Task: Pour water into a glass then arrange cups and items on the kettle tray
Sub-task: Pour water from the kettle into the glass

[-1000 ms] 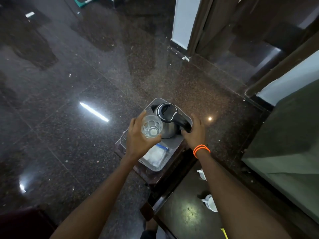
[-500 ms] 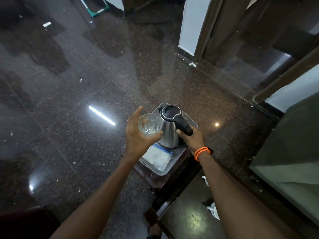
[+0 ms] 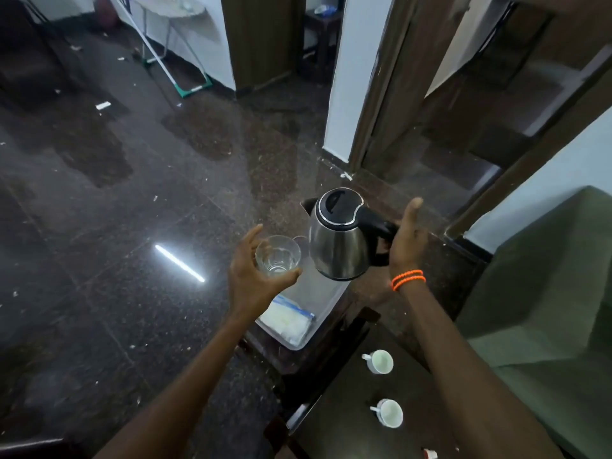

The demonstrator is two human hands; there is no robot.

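My left hand grips a clear glass held upright above the left side of the grey tray. My right hand holds the black handle of a steel kettle, with the thumb sticking up. The kettle hangs in the air above the tray, upright, its spout pointing away and slightly left. The glass sits just left of the kettle body. A plastic bag of white sachets lies at the tray's near end.
The tray rests on a small dark wooden table. Two white cups stand on a lower dark surface near me. A green sofa fills the right side. Polished dark floor spreads to the left.
My right hand closed on the handle and lifted the kettle off the tray. The glass stayed in my left hand. The camera tilted up.
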